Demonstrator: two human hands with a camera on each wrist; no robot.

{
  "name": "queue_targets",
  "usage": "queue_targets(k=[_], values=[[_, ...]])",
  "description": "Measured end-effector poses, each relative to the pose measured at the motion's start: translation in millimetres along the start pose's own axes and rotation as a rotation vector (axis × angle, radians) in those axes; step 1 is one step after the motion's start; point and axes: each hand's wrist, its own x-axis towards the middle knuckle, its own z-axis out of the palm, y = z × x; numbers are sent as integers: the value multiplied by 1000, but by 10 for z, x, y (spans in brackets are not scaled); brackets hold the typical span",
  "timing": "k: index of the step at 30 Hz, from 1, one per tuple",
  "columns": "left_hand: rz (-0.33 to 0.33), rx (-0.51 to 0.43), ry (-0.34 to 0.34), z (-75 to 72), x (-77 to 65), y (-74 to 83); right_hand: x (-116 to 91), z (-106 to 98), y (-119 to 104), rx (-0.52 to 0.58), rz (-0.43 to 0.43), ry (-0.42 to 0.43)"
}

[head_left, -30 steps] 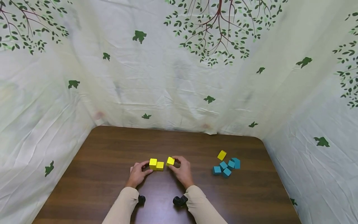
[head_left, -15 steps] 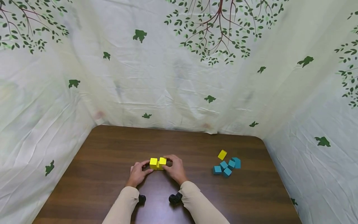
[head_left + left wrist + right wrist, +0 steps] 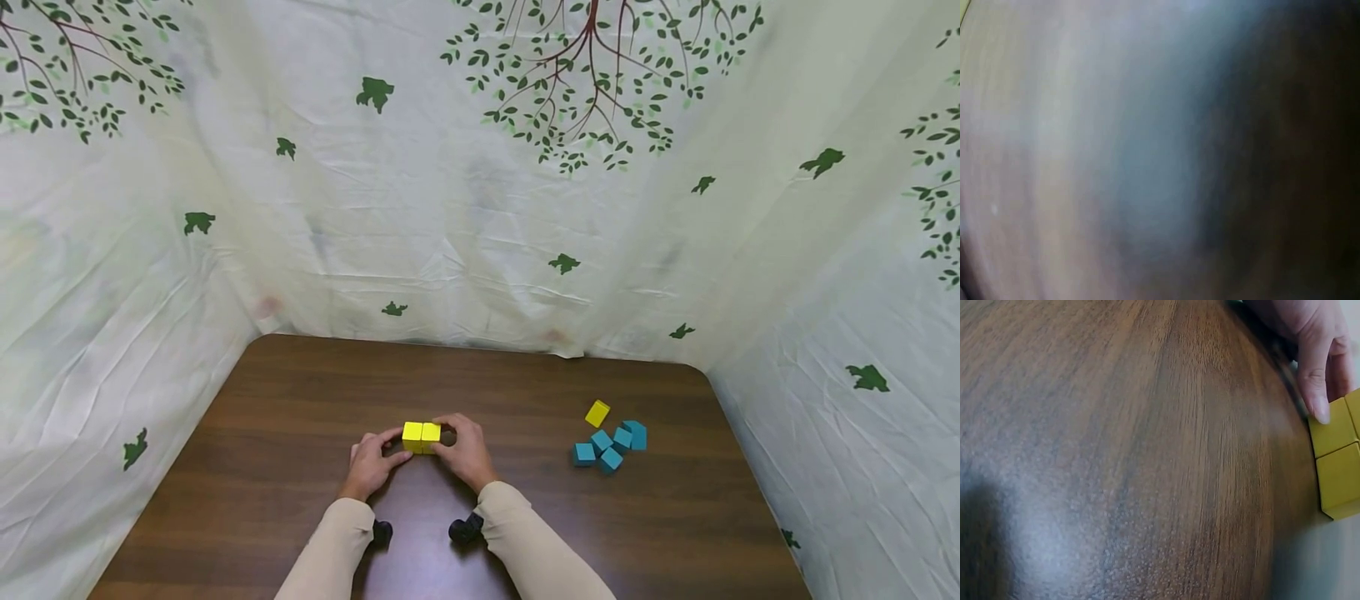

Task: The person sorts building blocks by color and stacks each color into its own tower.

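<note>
Left grip (image 3: 371, 467): I am pinching a column of plain yellow cubes (image 3: 412, 437), presumably to keep it from shifting. Right grip (image 3: 465, 455): I am pinching the adjoining upper yellow cube (image 3: 431, 432), probably squaring it flush. Column is standing between both, on the brown wood-grained bench (image 3: 315, 392).

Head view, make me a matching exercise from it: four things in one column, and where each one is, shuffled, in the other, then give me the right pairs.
Things
1. Lone yellow cube
2. Left hand
3. Blue cubes
4. Right hand

Places
A. At the right side of the yellow stack
B. Clustered on the table, to the right of both hands
C. Apart from the stack, on the far side of the blue cluster
D. At the left side of the yellow stack

Right pairs: 1-C, 2-D, 3-B, 4-A
</note>
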Motion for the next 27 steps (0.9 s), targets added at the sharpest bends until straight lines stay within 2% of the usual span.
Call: queue_targets(k=[13, 18, 22, 27], values=[[-18, -10, -11, -11, -20, 16, -12, 18, 1, -27, 2, -1], [-20, -13, -9, -5, -13, 12, -50, -23, 32, 5, -2, -9], [-21, -13, -9, 3, -6, 6, -99, -198, 99, 36, -25, -17], [-24, -19, -4, 0, -8, 8, -139, -602, 230, 30, -48, -9]])
